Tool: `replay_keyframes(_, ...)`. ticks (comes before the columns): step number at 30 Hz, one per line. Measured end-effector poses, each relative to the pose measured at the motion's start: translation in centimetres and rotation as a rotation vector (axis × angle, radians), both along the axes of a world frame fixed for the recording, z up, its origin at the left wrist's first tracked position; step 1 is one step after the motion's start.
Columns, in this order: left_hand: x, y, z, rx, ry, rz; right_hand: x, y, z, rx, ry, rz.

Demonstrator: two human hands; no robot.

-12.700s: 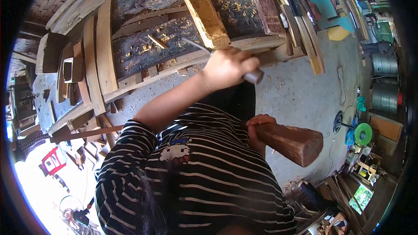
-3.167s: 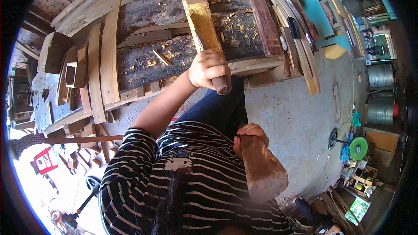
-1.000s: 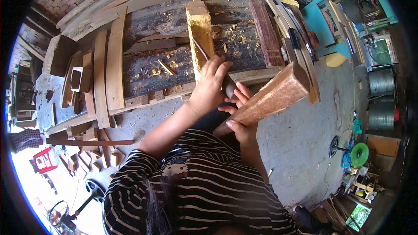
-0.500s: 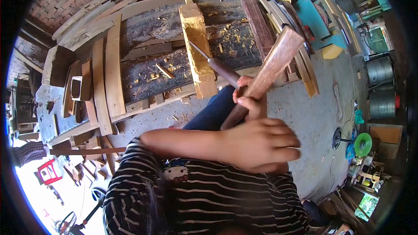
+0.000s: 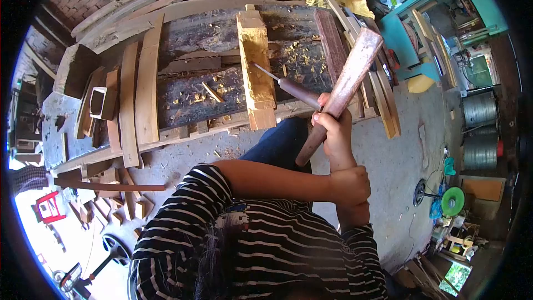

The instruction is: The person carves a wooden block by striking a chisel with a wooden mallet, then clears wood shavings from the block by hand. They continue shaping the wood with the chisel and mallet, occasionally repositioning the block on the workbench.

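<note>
My right hand (image 5: 333, 130) is closed round a wooden mallet (image 5: 355, 66), a thick reddish-brown bar that slants up to the right. The same hand also holds a chisel (image 5: 300, 92) with a dark handle. The chisel's thin blade points up and left, its tip over the hollowed part of a pale wooden beam (image 5: 256, 89); whether it touches cannot be made out. My left arm crosses my body, and my left hand (image 5: 351, 184) is wrapped round my right forearm just below the wrist.
The beam lies across a dark workbench (image 5: 191, 97) scattered with wood chips. Planks (image 5: 149, 89) lie to its left, and a reddish board (image 5: 331, 41) to its right. A green fan (image 5: 453, 201) and metal drums (image 5: 480, 150) stand at the right. Offcuts (image 5: 114, 211) litter the floor at lower left.
My left hand, blurred and loose-fingered before, has moved down and closed round my right forearm. The right hand has shifted slightly right with the mallet and chisel. The view has moved a little.
</note>
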State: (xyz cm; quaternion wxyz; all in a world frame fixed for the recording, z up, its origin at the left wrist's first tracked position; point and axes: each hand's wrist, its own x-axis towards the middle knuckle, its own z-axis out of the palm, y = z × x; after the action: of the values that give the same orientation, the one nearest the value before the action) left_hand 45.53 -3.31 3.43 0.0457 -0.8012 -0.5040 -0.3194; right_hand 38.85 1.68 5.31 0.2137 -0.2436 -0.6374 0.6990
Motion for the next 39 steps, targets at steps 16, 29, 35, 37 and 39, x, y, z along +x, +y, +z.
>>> replay_keyframes(16, -25.9, -10.7, -10.1, 0.065, -0.68, 1.192, 2.3, -4.8, -1.1, 0.06, -0.088, 0.108)
replay_keyframes(29, -23.4, -3.6, -13.5, 0.092, -0.769, 0.917, 5.0, -5.4, -3.2, -0.046, -0.134, -0.008)
replay_keyframes(35, -23.0, -6.3, -5.9, -0.396, -0.214, 0.435, 5.4, -5.0, -3.4, 0.04, -0.129, 0.009)
replay_keyframes(37, -20.9, -7.2, -4.1, -0.257, -0.23, 0.4, 5.4, -4.9, -3.2, 0.126, -0.111, 0.048)
replay_keyframes(39, -19.0, -7.1, -4.7, -0.03, -0.25, 0.314, 5.6, -4.8, -3.7, 0.176, -0.086, 0.068)
